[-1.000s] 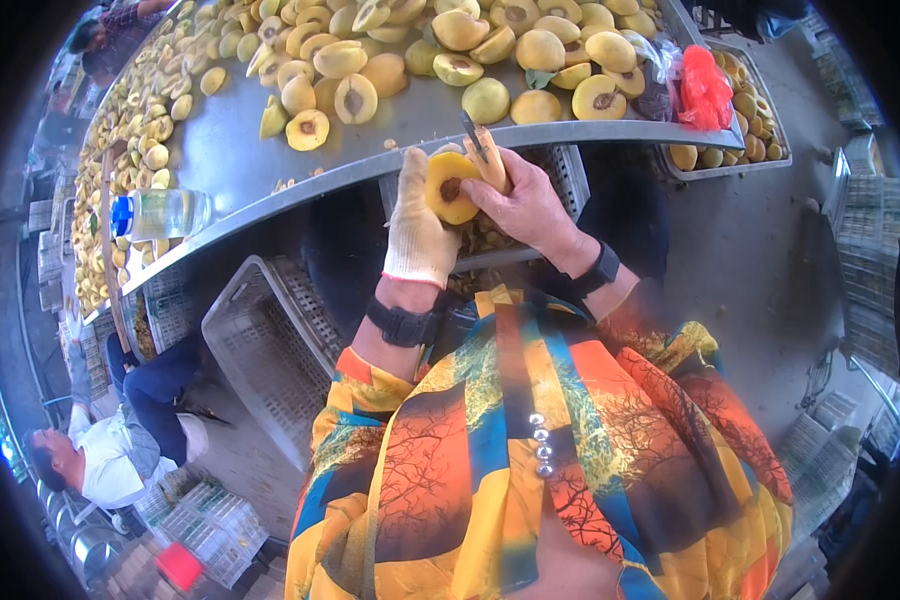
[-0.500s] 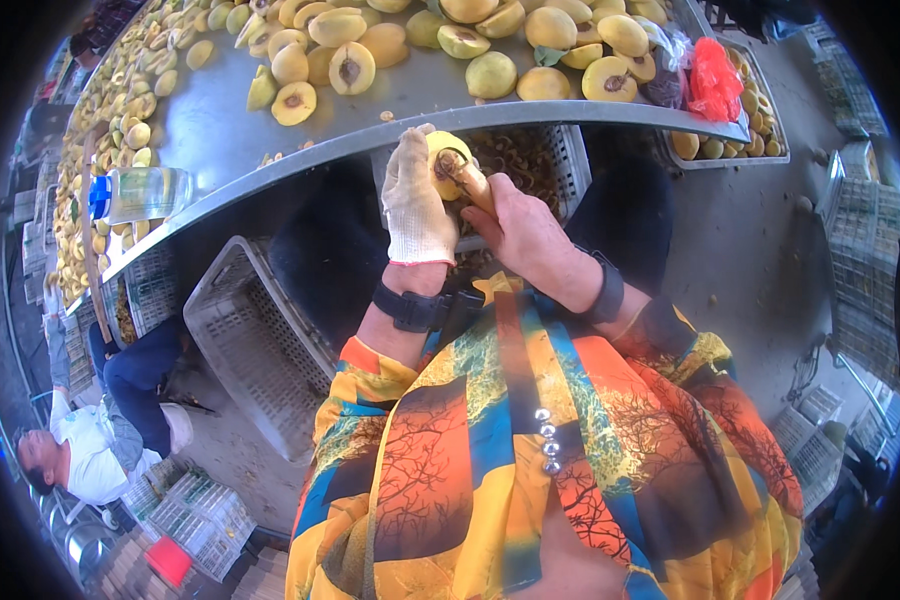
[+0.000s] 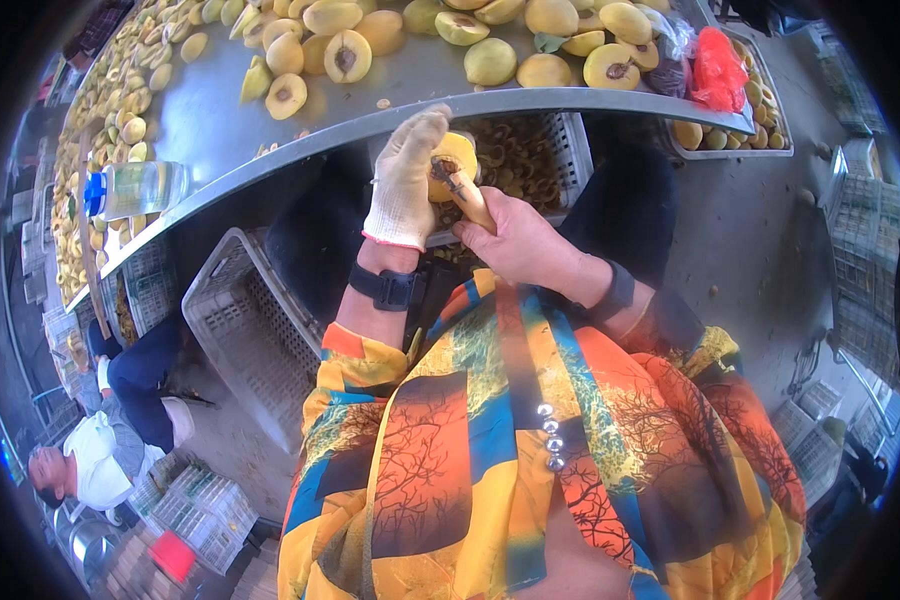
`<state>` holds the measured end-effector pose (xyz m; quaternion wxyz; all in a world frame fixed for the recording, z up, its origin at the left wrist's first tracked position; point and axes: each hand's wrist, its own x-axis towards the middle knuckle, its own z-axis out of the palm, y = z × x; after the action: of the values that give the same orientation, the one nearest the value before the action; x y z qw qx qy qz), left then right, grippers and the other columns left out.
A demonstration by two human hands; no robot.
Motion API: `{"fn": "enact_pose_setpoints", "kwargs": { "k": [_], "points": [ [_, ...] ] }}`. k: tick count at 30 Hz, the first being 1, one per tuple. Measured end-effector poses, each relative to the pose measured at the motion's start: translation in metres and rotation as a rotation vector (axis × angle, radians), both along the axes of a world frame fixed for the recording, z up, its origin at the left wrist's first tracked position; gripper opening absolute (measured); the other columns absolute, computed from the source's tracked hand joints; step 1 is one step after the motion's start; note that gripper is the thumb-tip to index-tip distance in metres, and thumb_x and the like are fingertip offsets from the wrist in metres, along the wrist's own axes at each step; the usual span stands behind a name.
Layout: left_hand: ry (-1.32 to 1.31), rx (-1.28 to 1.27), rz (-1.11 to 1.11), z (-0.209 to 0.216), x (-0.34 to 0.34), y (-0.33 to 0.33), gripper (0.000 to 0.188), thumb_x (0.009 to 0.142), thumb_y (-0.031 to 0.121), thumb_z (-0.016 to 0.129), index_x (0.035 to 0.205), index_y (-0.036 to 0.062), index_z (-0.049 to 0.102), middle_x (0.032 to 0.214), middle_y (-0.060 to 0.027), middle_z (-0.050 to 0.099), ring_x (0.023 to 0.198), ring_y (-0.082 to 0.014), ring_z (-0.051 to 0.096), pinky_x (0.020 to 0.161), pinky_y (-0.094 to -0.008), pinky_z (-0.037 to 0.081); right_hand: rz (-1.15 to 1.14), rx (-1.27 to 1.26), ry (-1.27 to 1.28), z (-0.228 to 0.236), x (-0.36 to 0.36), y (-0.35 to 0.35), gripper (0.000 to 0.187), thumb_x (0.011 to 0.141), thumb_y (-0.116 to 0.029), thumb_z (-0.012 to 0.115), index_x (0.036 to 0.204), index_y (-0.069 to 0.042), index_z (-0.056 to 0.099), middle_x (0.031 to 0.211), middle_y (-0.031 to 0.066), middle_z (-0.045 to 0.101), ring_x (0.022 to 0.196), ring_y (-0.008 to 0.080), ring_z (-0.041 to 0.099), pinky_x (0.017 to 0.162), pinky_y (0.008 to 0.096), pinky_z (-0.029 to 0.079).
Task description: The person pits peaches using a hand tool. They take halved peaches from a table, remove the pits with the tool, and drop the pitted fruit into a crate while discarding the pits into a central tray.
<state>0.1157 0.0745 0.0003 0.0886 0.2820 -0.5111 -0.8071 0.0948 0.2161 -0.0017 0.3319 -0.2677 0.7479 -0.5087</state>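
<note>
My left hand, in a whitish knit glove, has its fingers stretched upward with a yellow peach half against its palm side. The thumb is hidden. My bare right hand is wrapped round the light wooden handle of a pitting tool. The tool's dark metal end meets the brown pit hollow of the peach half, and its tip cannot be made out. Both hands are held in front of the metal table edge, over a crate of peach scraps.
Peach halves cover much of the metal table. A blue-capped bottle lies at left, red plastic bag at right. An open crate stands left of my legs; another crate holds peaches. A person sits at lower left.
My left hand's fingers have straightened upward from their curl round the peach half. Both hands have shifted slightly left with the peach half and tool. The seated person's arm has come down.
</note>
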Motion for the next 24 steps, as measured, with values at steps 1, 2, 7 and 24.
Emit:
{"fn": "enact_pose_setpoints", "kwargs": {
  "k": [1,2,7,24],
  "points": [
    [0.052,0.038,0.035,0.003,0.002,0.002,0.036,0.087,0.034,0.055,0.096,-0.0008,0.057,0.079,-0.0140,0.062,0.069,-0.0219,0.061,0.062,-0.0308,0.051,0.012,-0.028,-0.186,0.006,0.001,-0.001,0.029,0.085,-0.018,0.056,0.102,0.003,0.047,0.062,0.0093,0.053,0.050,0.0177,0.055,0.048,0.0315,0.045],
    [0.106,0.076,0.069,0.004,0.003,0.002,0.038,0.087,0.036,0.056,0.098,-0.0012,0.056,0.079,-0.0142,0.062,0.070,-0.0224,0.061,0.062,-0.0311,0.051,0.017,-0.031,-0.187,0.017,0.001,-0.003,0.029,0.085,-0.018,0.056,0.102,0.003,0.047,0.062,0.0093,0.053,0.050,0.0177,0.055,0.048,0.0315,0.045],
    [-0.051,0.222,0.087,-0.003,0.004,0.001,0.036,0.088,0.037,0.054,0.090,0.0008,0.054,0.080,-0.0149,0.062,0.059,-0.0249,0.060,0.052,-0.0332,0.051,0.038,0.073,-0.606,0.036,0.009,-0.007,0.023,0.088,-0.017,0.054,0.106,-0.006,0.045,0.059,-0.0011,0.046,0.037,0.0063,0.038,0.034,0.0228,0.032],
    [-0.170,-0.912,0.080,-0.018,0.031,-0.026,0.036,0.079,0.017,0.059,0.111,0.0041,0.048,0.097,-0.0121,0.060,0.089,-0.0266,0.059,0.079,-0.0366,0.047,-0.091,0.139,0.801,-0.040,-0.004,0.006,0.014,0.070,-0.013,0.058,0.082,-0.007,0.054,0.067,0.0099,0.055,0.060,0.0276,0.057,0.051,0.0361,0.048]
  ]
}}
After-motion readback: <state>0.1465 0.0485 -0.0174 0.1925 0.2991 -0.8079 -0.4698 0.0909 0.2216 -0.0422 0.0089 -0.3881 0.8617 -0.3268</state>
